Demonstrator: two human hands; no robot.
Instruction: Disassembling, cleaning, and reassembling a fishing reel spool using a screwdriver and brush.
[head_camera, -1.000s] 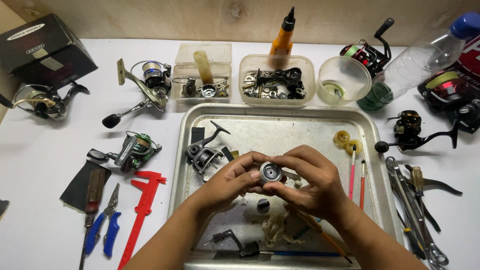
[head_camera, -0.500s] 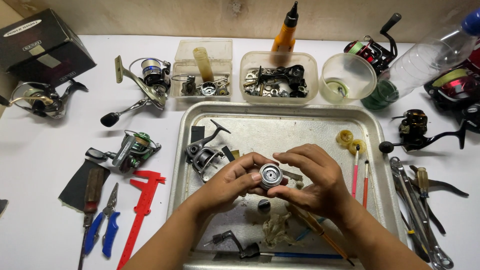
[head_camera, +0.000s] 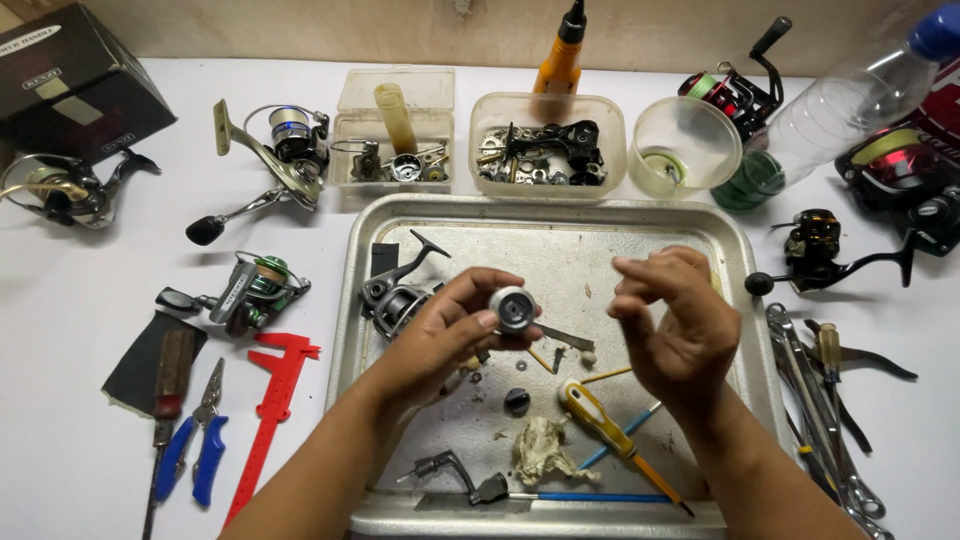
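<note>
My left hand (head_camera: 443, 335) holds a small round silver reel part (head_camera: 513, 309) between thumb and fingers over the metal tray (head_camera: 560, 222). My right hand (head_camera: 672, 318) hovers to the right of the part, apart from it, fingertips pinched loosely together; whether something tiny sits between them I cannot tell. A dark fishing reel body (head_camera: 395, 292) lies on the tray just left of my left hand. Below the hands lie a yellow-handled screwdriver (head_camera: 605, 427), a crumpled rag (head_camera: 541, 447), a black knob (head_camera: 517, 400) and a reel handle (head_camera: 465, 478).
Behind the tray stand two clear boxes of parts (head_camera: 392, 128) (head_camera: 546, 145), a round tub (head_camera: 684, 145), an orange bottle (head_camera: 560, 62) and a plastic bottle (head_camera: 842, 105). Reels lie left (head_camera: 275, 150) (head_camera: 245, 290) and right (head_camera: 820, 245). Red caliper (head_camera: 272, 405), blue pliers (head_camera: 200, 440), wrenches (head_camera: 815, 390).
My right hand has let go of the silver part and drawn away to the right. My left hand alone keeps the part.
</note>
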